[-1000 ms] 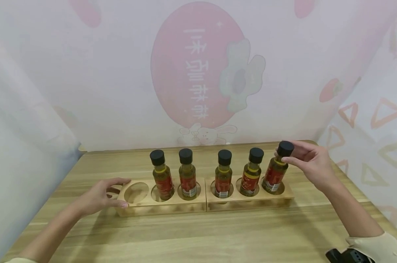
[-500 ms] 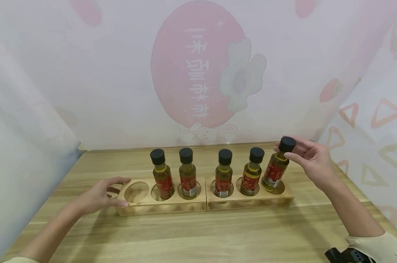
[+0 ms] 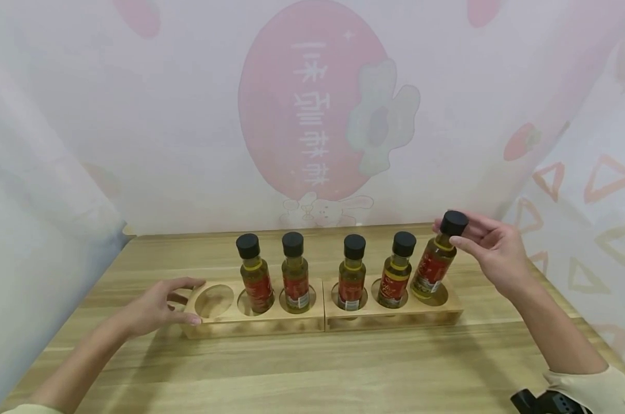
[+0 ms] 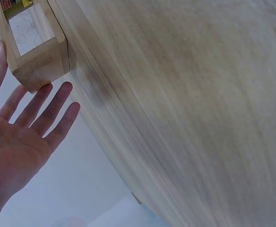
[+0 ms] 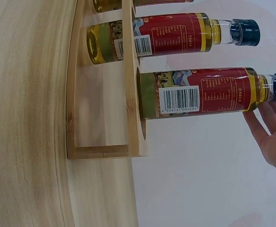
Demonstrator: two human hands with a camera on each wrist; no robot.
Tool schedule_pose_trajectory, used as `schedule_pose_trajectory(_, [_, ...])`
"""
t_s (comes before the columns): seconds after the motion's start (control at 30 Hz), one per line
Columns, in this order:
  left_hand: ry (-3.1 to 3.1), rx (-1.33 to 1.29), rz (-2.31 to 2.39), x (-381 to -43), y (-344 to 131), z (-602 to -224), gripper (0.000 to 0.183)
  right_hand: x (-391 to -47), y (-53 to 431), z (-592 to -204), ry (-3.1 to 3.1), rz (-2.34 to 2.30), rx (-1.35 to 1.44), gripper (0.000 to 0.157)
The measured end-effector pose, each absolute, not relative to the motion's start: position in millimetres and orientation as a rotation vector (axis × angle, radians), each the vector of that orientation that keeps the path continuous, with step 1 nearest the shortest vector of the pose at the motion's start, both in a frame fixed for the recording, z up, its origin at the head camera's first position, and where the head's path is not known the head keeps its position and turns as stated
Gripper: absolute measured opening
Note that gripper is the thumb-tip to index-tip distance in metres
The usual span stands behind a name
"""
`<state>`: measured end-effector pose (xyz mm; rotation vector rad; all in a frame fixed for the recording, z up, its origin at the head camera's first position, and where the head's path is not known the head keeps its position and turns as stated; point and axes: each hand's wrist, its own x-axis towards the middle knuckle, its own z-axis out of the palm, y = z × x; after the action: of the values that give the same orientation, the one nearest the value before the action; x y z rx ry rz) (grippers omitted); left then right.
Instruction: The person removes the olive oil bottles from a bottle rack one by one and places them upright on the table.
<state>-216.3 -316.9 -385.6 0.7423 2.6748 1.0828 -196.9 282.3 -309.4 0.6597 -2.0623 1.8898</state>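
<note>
My right hand (image 3: 490, 253) pinches the rightmost oil bottle (image 3: 433, 269) by its neck, just below the black cap. This bottle has a red label and leans to the right. In the right wrist view, the base of the oil bottle (image 5: 199, 93) is at the hole in the top board, higher than the neighbouring bottle (image 5: 152, 38). My left hand (image 3: 157, 307) touches the left end of the wooden bottle rack (image 3: 260, 329), thumb at the near corner and index finger at the far one. In the left wrist view its fingers (image 4: 52, 111) are spread and nearly straight.
A second wooden rack (image 3: 395, 319) stands end to end with the first. Several more oil bottles (image 3: 351, 276) sit in the holes of both racks. The leftmost hole (image 3: 214, 302) has no bottle. A printed curtain (image 3: 188, 115) hangs behind the wooden table (image 3: 312, 374).
My right hand has raised the rightmost bottle a little out of its hole and tilted it further right. The left hand and the other bottles have stayed in place.
</note>
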Motion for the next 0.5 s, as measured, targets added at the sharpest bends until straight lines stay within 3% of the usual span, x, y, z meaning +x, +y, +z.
schedule_pose_trajectory(0.5, [2.677,0.762,1.088,-215.7,-316.7,-384.9,0.077,-200.6,281.7,-304.1,-1.891,1.974,0.752,0.044])
